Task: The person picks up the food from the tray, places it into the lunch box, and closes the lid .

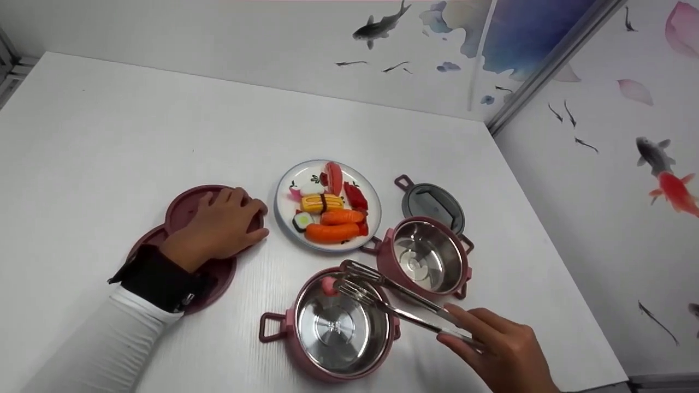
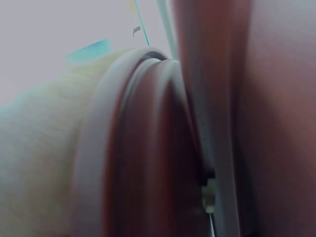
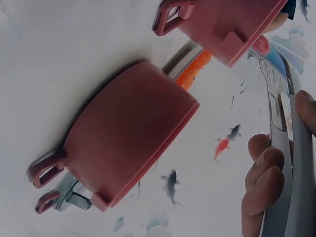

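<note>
Tongs [image 1: 413,319]: head, right-wrist views only

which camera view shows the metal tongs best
The head view: it shows both arms of the metal tongs from the right hand to the tips, by a pink piece. The right wrist view shows them close up, cut off at the bottom edge; the left wrist view shows none of them.

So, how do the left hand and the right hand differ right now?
The left hand rests on the maroon dish, while the right hand grips the metal tongs. The left hand's fingers are spread; the right hand's are curled round the metal tongs. Both hands are bare.
</note>
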The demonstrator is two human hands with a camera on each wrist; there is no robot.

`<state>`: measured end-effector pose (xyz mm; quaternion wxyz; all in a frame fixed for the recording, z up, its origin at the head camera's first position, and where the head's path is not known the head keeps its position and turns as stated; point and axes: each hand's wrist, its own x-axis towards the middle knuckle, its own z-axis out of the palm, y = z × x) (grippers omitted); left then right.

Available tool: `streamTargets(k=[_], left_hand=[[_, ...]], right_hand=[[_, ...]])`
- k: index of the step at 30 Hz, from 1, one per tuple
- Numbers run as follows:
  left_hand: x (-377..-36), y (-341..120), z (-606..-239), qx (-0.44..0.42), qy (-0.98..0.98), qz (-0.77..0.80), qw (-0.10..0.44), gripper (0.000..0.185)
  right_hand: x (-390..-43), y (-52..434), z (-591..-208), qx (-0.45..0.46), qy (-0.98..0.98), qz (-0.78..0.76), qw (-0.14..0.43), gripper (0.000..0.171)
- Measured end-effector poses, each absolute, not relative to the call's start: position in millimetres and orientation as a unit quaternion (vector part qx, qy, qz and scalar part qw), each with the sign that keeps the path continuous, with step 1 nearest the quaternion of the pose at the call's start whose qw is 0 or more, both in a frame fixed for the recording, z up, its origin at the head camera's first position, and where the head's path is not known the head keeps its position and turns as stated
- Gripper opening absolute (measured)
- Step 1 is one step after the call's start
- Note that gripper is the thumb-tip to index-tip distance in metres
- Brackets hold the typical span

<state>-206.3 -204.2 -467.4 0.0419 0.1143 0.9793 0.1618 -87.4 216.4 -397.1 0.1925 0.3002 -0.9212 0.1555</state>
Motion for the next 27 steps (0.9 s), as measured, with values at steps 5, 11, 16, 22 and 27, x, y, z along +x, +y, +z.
streamTargets(k=[5,11,16,22,27], left_hand=[[-209.2,-204.2,-464.9,0.114,0.979,0.163,0.044,0.042],[-209.4,-205.7,-459.7,0.114,0.979,0.164,0.042,0.043],[-208.1,-207.6,-458.9,0.112,0.979,0.163,0.035,0.042],[-205.7,-207.8,-461.6,0.111,0.979,0.167,0.033,0.042],[-206.7,-204.3,-462.2,0.114,0.979,0.166,0.036,0.042]], right_hand=[[-93.7,214.3,-392.3,0.304,-0.916,0.149,0.214,0.06],[-118.3,208.0,-379.2,0.331,-0.899,0.111,0.263,0.055],[-153.6,199.4,-364.2,0.349,-0.889,0.073,0.288,0.049],[-184.9,190.5,-363.3,0.355,-0.896,0.045,0.264,0.043],[-190.0,189.0,-366.9,0.355,-0.903,0.006,0.242,0.041]])
